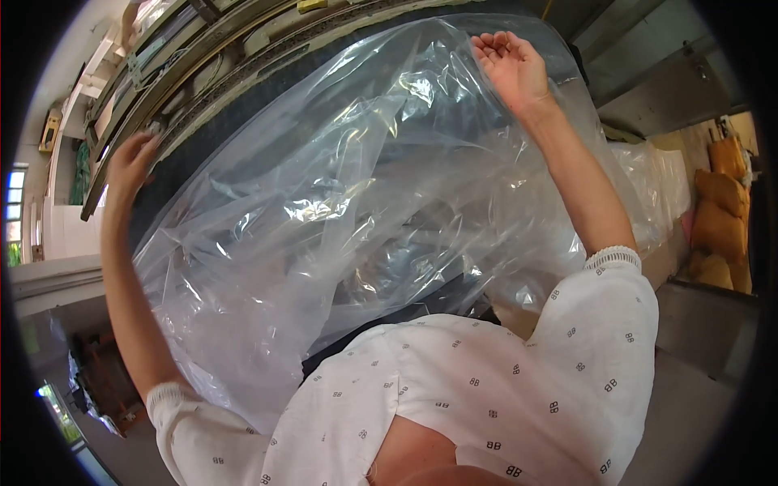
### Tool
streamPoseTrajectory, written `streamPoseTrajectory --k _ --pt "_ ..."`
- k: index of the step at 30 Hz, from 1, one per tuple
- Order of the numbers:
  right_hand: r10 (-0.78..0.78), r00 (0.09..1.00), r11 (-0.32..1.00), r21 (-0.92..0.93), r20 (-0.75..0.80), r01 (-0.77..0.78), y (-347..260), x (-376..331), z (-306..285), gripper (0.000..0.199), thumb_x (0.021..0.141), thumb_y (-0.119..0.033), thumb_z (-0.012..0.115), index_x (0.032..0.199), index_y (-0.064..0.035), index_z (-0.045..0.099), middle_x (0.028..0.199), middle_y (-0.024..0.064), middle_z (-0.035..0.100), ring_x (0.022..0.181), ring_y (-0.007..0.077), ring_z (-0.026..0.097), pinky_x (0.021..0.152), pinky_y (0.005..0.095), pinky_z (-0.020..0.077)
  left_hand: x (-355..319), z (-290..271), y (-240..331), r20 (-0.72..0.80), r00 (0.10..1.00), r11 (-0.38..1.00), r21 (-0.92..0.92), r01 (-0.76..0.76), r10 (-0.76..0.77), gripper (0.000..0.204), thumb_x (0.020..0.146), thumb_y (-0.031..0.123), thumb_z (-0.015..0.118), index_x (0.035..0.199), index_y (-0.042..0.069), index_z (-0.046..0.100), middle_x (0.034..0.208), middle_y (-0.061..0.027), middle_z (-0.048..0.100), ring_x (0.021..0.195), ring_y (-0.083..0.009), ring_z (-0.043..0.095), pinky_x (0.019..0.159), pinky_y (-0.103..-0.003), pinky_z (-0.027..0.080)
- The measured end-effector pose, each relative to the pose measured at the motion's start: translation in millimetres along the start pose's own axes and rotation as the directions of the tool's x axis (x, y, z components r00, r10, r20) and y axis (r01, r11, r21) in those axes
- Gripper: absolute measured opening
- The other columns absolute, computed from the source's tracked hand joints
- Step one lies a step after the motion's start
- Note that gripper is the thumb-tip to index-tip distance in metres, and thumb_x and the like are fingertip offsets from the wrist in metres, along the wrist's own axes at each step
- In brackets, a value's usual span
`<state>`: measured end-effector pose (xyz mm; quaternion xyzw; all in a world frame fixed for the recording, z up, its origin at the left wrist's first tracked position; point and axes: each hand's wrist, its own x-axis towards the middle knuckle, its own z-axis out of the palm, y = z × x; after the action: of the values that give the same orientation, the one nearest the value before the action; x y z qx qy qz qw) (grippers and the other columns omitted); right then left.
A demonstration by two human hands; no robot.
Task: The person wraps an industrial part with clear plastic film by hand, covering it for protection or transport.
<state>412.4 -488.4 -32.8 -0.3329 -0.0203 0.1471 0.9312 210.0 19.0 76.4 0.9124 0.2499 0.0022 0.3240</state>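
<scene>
Clear plastic bag (340,202), very large, spread between both grips over a dark surface (243,113). Right hand (510,69) curls loosely on its far edge; left hand (130,166) lies open-fingered at its corner. Slack film could slip free.

Daylight scene, bright overall. Light enters from windows (14,206) at far left, slightly overexposed. Strong specular glare across the clear plastic sheet (348,194), streaks at centre. Soft shadows on the near white shirt (486,389). Heavy fisheye bending toward the rim; black vignette in all corners. Mild softness at edges.
</scene>
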Motion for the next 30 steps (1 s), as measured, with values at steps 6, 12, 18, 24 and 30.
streamPoseTrajectory --k 6,12,18,24,30 --pt "-0.045 0.997 0.994 -0.1 0.066 0.051 22.0 8.3 22.0 0.017 0.084 -0.015 0.051 0.085 0.0022 0.051 0.092 0.0138 0.053 0.094 0.0251 0.052 0.087 0.0337 0.0435 18.8 181.2 171.2 -0.009 0.792 0.774 0.222 -0.593 0.61 0.048 0.078 0.037 0.06 0.104 -0.004 0.059 0.088 -0.0201 0.06 0.081 -0.0319 0.061 0.075 -0.04 0.047" --pt "-0.391 0.685 -0.447 -0.778 0.615 0.442 18.4 33.4 33.1 0.032 0.07 -0.01 0.055 0.101 -0.0084 0.05 0.105 0.0113 0.046 0.096 0.0308 0.046 0.082 0.041 0.0399 22.4 249.1 153.7 -0.239 0.867 0.673 -0.552 -0.492 0.438 0.025 0.08 0.025 0.061 0.087 0.001 0.062 0.071 -0.0009 0.057 0.063 -0.0092 0.051 0.057 -0.022 0.041" --pt "-0.347 0.631 -0.715 -0.631 0.694 0.301 11.8 24.0 9.2 0.011 0.071 -0.014 0.057 0.082 -0.013 0.058 0.091 0.0043 0.053 0.088 0.0235 0.049 0.073 0.0378 0.0386 -50.4 162.4 31.4 -0.357 0.902 0.832 -0.399 -0.384 0.245 0.023 0.085 0.021 0.061 0.094 0.001 0.06 0.083 0.0004 0.056 0.076 -0.0076 0.048 0.069 -0.021 0.04" --pt "-0.092 0.657 -0.664 -0.538 0.748 0.519 34.9 -12.4 41.6 0.007 0.072 -0.019 0.059 0.079 -0.0173 0.059 0.076 -0.0035 0.055 0.082 0.0169 0.05 0.066 0.0338 0.0355 -164.0 24.2 -174.0 -0.572 0.81 0.992 0.092 -0.09 0.126 0.022 0.087 0.02 0.056 0.092 -0.001 0.058 0.084 -0.0035 0.057 0.078 -0.0132 0.05 0.075 -0.025 0.042" --pt "0.259 0.646 -0.499 -0.474 0.718 0.726 17.8 -71.6 51.4 0.01 0.077 -0.025 0.057 0.075 -0.0152 0.057 0.06 0.0036 0.054 0.065 0.0238 0.055 0.063 0.0356 0.0388 -282.4 -117.8 -370.4 -0.77 0.622 0.836 0.242 0.493 -0.144 0.03 0.083 0.03 0.058 0.096 0.002 0.061 0.093 -0.0131 0.063 0.083 -0.0246 0.059 0.077 -0.033 0.044"
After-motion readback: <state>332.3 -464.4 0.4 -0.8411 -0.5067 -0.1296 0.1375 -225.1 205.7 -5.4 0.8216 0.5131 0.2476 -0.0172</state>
